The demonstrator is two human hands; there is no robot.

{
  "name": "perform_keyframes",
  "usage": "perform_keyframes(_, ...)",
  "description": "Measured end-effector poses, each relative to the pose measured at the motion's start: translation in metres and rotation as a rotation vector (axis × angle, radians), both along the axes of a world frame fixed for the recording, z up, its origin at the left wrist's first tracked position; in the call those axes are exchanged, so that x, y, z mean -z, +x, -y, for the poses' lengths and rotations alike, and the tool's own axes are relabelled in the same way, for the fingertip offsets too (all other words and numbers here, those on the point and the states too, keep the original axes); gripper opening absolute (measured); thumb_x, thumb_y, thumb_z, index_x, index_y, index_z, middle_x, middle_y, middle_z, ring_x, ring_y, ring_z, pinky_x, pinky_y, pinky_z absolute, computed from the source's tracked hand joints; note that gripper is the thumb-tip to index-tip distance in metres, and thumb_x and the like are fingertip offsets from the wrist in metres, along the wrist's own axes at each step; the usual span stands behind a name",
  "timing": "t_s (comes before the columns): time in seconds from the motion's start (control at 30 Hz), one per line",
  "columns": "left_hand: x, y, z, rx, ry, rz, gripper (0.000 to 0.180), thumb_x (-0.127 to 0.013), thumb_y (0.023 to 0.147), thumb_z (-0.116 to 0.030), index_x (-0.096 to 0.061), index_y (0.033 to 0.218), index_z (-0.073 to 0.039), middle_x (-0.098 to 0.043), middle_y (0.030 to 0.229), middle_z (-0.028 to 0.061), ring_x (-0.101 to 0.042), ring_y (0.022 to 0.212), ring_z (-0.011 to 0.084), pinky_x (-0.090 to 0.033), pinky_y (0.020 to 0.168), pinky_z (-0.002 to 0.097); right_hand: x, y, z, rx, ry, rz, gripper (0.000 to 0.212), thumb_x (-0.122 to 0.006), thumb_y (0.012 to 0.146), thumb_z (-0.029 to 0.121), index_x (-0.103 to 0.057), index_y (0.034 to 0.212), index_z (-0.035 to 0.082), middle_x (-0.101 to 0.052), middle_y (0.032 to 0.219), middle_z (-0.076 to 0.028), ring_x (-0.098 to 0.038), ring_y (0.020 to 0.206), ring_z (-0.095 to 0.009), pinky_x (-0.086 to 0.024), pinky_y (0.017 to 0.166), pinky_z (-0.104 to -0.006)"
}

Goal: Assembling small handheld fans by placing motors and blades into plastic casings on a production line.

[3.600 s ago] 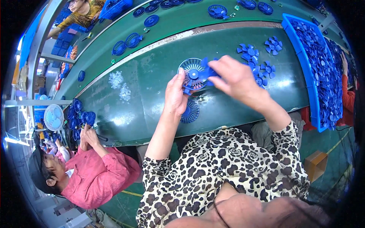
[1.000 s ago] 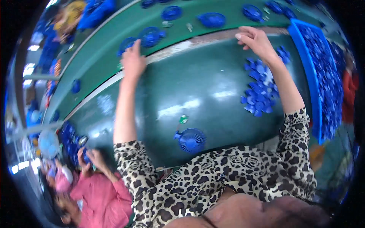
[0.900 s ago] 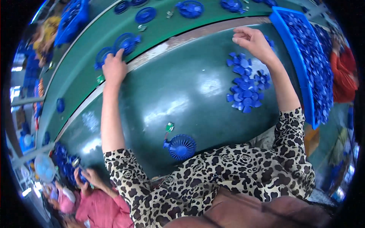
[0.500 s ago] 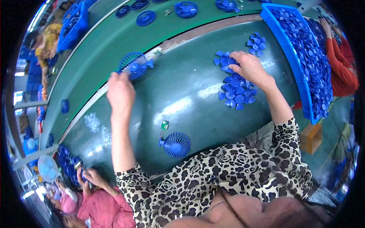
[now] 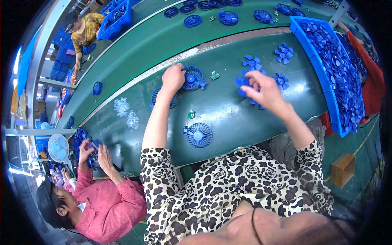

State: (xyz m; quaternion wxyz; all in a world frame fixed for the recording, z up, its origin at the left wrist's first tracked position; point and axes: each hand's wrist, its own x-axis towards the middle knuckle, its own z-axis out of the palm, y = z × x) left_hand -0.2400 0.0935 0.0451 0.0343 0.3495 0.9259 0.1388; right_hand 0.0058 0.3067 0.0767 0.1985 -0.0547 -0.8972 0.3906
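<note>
My left hand (image 5: pixel 173 78) is closed on the near rim of a round blue fan housing (image 5: pixel 193 79) with a slatted grille, lying on the bench. From that housing a wire runs to a small green circuit board (image 5: pixel 215 75). A second blue housing (image 5: pixel 157 98) is partly hidden under my left forearm. My right hand (image 5: pixel 264 90) pinches a blue fan blade (image 5: pixel 242 82) between thumb and fingers. Around it lie more blue fan blades (image 5: pixel 252 63), some partly covered by the hand. Nearer me rests another fan housing (image 5: pixel 199 135) with its own green board (image 5: pixel 191 114).
A blue crate (image 5: pixel 300 34) heaped with fan blades stands at the right. Beyond the bench runs a green belt (image 5: pixel 151 53) carrying several housings. Small clear pieces (image 5: pixel 121 107) lie at the left. Co-workers sit at the left, one in a pink shirt (image 5: pixel 110 206); a red sleeve shows right.
My left hand has brought a fan housing from the belt's edge onto the bench. My right hand has lifted a blade, and the piled blades are now spread apart. The whole view has shifted.
</note>
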Motion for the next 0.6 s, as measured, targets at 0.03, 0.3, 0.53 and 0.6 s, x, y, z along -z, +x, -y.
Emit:
perform_keyframes(0.03,-0.002,0.004,-0.004,-0.055,0.05,0.087,0.025,-0.062,0.083,-0.021,-0.057,0.097,-0.001,-0.063,0.097,0.019,-0.059,0.097,0.0355,-0.046,0.082,0.0454,0.0,0.005,0.009,-0.044,-0.012,-0.006,0.032,-0.073,0.075,0.016,-0.058,0.1,0.003,-0.057,0.074,-0.008,-0.055,0.058,-0.017,-0.046,0.054,-0.0306)
perform_keyframes(0.3,0.004,0.091,0.011,-0.261,0.893,0.926,0.025,-0.056,0.092,-0.023,-0.059,0.102,0.0,-0.061,0.083,0.0032,-0.056,0.072,0.0103,-0.047,0.062,0.0262,-0.018,-0.003,0.065,-0.224,0.109,-0.197,0.034,-0.072,0.074,0.014,-0.06,0.104,0.003,-0.058,0.08,-0.009,-0.056,0.063,-0.021,-0.047,0.057,-0.0328)
perform_keyframes(0.53,-0.019,0.148,0.022,-0.33,1.149,1.292,0.034,-0.052,0.094,-0.041,-0.058,0.097,-0.008,-0.059,0.082,0.0009,-0.056,0.069,0.0077,-0.049,0.062,0.0247,-0.016,-0.012,0.082,-0.204,0.365,-0.073,0.028,-0.069,0.075,0.017,-0.053,0.094,0.006,-0.051,0.085,-0.01,-0.056,0.082,-0.028,-0.05,0.061,-0.0404)
perform_keyframes(0.6,-0.02,0.152,0.024,-0.21,1.184,1.31,0.037,-0.05,0.095,-0.04,-0.058,0.101,-0.005,-0.061,0.088,0.0029,-0.059,0.077,0.01,-0.05,0.068,0.0263,-0.014,-0.012,0.085,-0.198,0.376,-0.078,0.028,-0.069,0.075,0.017,-0.052,0.094,0.006,-0.051,0.084,-0.01,-0.056,0.081,-0.028,-0.05,0.06,-0.0401)
